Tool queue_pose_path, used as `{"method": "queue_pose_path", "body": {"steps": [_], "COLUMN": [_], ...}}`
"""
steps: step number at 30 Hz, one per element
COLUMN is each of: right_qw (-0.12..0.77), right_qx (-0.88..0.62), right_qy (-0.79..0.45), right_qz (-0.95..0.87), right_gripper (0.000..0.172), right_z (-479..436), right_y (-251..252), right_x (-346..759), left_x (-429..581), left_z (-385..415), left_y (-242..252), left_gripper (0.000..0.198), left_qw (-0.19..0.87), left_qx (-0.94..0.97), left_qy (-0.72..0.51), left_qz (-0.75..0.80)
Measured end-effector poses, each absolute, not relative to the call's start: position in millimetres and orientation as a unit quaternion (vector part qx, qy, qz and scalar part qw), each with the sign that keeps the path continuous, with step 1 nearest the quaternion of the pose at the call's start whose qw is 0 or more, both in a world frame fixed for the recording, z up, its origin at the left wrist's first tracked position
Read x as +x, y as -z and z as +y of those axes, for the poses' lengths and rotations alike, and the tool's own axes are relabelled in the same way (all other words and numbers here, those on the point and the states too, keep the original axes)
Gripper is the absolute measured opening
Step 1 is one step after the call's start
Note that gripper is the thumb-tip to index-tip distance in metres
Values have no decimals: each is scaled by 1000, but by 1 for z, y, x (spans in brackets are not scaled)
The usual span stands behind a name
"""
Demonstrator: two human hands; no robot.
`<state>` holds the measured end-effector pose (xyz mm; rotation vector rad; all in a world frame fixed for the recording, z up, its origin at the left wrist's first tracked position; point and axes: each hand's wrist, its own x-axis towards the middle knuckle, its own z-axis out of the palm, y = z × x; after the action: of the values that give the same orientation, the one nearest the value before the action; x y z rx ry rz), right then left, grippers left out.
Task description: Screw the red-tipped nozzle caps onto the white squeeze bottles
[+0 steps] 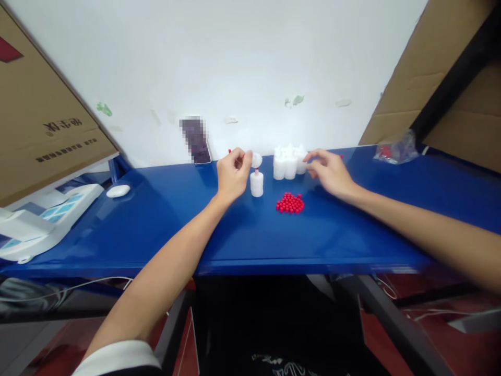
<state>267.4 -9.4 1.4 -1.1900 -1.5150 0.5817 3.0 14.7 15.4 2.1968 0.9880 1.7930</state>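
My left hand (234, 176) is closed in a pinch, with bits of red showing at its fingers; what it grips is mostly hidden. Right beside those fingertips is a small round white piece (256, 160), and I cannot tell whether it is held. Just below that piece stands a small white cylinder (257, 185) with a reddish part at its top. My right hand (331, 173) is open, fingers apart and curved, close to the right end of a cluster of white cylinders (289, 164); contact is unclear. A pile of small red pieces (290, 203) lies in front of the cluster.
The blue table (250, 240) backs onto a white wall. A phone (198, 141) leans there. At left are a white oval object (118, 191), a white device (50, 222) and a cardboard box (47, 104). A clear plastic bag (397, 150) with red contents lies back right.
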Motion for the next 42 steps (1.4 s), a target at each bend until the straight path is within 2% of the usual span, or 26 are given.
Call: {"method": "queue_pose_path", "body": {"steps": [4,8,13,18,22,28,31,38,42], "right_qw": [508,526,526,500,466,436,437,433,438], "right_qx": [-543,-548,-526,-499,-487,-497,-494,-496,-487], "right_qy": [-221,-194,-231,-280,-313,-326,-327,-325,-327], "right_qz": [-631,-621,-627,-649,-669,-676,-676,-679,-681], "right_gripper": [18,19,22,54,66,67,64,58,55], "right_z": [-10,-10,-7,-5,-5,-4,-4,-5,-5], "right_y": [-2,-2,4,8,7,6,6,5,5], "right_x": [268,269,271,272,271,270,270,269,269], "left_x": [6,5,5,5,5,4,6,7,6], "left_z": [18,18,17,17,18,17,17,18,17], "left_y": [-15,-14,-14,-12,-11,-10,-8,-11,-14], "left_gripper": [57,59,53,49,48,30,30,18,15], "left_qw": [127,104,66,49,31,-3,-19,7,-14], "left_qx": [706,725,737,751,759,777,780,747,752], "left_qy": [-610,-585,-570,-551,-536,-492,-481,-549,-564], "left_qz": [337,349,357,360,368,392,400,374,342]}}
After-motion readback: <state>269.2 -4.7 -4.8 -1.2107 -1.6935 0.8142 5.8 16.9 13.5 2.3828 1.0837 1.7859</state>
